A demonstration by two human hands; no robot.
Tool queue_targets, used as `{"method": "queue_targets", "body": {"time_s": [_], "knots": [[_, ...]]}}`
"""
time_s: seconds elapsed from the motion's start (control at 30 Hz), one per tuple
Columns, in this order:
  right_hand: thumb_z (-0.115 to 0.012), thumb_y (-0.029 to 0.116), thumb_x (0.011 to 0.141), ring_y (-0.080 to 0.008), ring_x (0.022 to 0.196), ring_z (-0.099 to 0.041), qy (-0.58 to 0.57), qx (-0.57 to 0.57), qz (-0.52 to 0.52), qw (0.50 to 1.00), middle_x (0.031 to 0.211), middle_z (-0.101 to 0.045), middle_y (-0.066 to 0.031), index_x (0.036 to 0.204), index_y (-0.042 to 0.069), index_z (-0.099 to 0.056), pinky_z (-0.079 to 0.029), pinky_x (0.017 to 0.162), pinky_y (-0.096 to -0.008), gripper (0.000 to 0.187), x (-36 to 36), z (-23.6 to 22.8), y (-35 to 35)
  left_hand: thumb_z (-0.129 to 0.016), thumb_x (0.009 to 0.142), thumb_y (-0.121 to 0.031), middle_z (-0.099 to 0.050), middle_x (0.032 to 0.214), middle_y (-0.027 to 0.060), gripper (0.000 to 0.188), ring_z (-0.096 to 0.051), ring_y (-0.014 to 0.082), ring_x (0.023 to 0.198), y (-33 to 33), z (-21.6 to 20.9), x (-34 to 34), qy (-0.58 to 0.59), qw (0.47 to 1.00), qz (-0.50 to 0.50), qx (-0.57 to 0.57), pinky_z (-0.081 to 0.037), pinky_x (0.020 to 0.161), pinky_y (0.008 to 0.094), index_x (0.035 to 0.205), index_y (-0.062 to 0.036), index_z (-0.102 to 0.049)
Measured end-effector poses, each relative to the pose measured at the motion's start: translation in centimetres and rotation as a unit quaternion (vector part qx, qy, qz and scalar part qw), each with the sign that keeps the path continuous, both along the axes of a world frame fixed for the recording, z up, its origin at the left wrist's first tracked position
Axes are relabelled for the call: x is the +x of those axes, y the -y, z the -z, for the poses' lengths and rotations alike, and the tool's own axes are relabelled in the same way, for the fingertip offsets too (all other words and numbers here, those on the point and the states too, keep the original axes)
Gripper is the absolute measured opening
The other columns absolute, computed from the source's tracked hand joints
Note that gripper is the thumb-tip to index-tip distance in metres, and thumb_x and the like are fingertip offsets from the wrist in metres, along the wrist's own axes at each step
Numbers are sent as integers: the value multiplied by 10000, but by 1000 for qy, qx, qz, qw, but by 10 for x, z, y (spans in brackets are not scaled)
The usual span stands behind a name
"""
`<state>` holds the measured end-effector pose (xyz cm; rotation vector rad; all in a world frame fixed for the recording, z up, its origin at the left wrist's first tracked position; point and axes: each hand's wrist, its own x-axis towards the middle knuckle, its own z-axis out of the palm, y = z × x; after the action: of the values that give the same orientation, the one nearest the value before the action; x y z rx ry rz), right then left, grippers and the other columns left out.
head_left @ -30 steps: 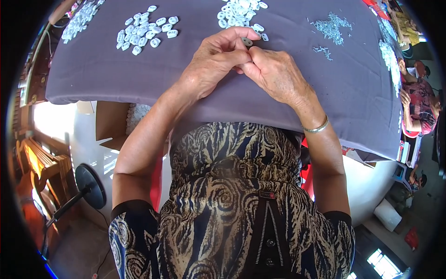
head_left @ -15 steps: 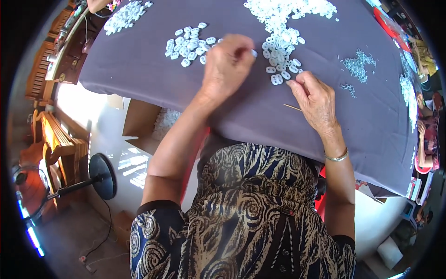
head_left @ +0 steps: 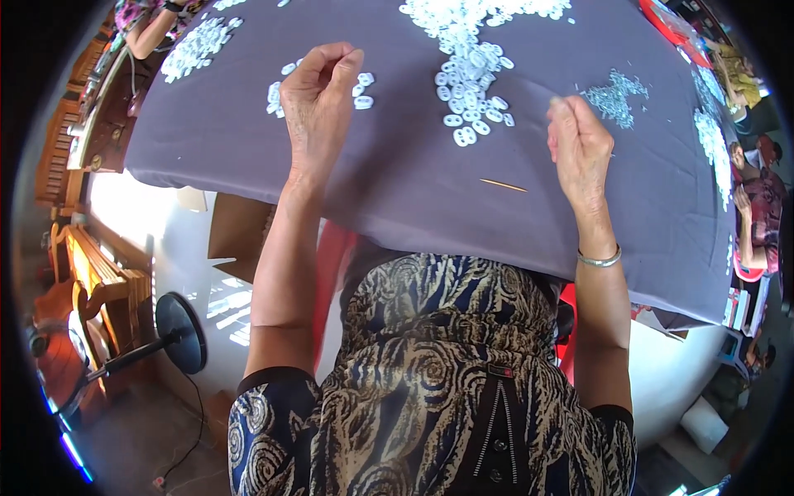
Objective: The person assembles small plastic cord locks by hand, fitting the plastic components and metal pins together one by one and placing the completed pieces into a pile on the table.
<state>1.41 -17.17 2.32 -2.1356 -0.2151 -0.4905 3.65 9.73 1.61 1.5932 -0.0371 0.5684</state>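
My left hand (head_left: 318,107) is raised over a small pile of white oval plastic pieces with two holes (head_left: 363,102), partly covering it. Its fingers are curled in with thumb and forefinger close together; whatever may be between them does not show. My right hand (head_left: 582,145) is pinched closed just beside a heap of tiny silvery metal pieces (head_left: 616,97); its fingertips are slightly blurred. Between my hands, a long trail of the same white ovals (head_left: 470,83) runs back to a bigger heap. A wooden toothpick (head_left: 503,185) lies nearer me.
A dark grey cloth (head_left: 397,198) covers the table. Another white pile (head_left: 201,48) is at the far left, close to another person's arm (head_left: 149,35). More white pieces (head_left: 713,153) lie along the right edge, where other people sit. Below left are a cardboard box (head_left: 240,231) and a fan (head_left: 180,332).
My left hand has moved left, from beside the trail to over the small pile. My right hand has left the trail's near end and come to the metal pieces. The view has shifted slightly.
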Motion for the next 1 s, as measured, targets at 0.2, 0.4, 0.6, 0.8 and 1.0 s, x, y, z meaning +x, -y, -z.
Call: {"method": "queue_targets", "body": {"time_s": [0.2,0.4,0.6,0.8,1.0], "knots": [[-506,352,943,-37,340,-316,-153,242,-30,958,432,-372,36,571,82,-471,-223,322,-208,461,5,-5,17,-645,851,-105,-556,696,-48,98,-470,22,627,34,20,-9,-90,989,116,-10,-389,549,172,879,-12,-637],[-547,342,923,-24,404,-312,-84,112,-44,989,465,-357,52,539,88,-454,-232,374,-204,470,9,7,8,-630,834,-45,-583,702,-44,34,-501,20,653,47,27,-13,-87,976,182,85,-417,584,184,847,-14,-631],[-607,140,855,-101,559,-478,-30,-105,-85,990,646,-500,-8,807,36,-596,-372,516,-257,116,23,12,8,-620,826,-30,-593,705,-25,20,-510,27,653,47,34,-11,-56,972,193,119,-426,588,194,838,-15,-624],[-617,32,784,-170,641,-527,16,-229,-138,963,787,-527,-70,893,29,-590,-421,596,-308,112,34,21,5,-614,830,-28,-588,702,-28,15,-512,27,656,49,34,-12,-53,973,195,114,-428,593,193,834,-17,-623],[-629,39,798,-69,595,-483,-109,-138,-123,977,733,-533,-10,881,39,-588,-395,538,-252,93,26,15,5,-632,819,-15,-595,739,-20,53,-528,31,685,54,22,-19,-69,970,219,83,-452,620,190,871,-14,-621]]}}
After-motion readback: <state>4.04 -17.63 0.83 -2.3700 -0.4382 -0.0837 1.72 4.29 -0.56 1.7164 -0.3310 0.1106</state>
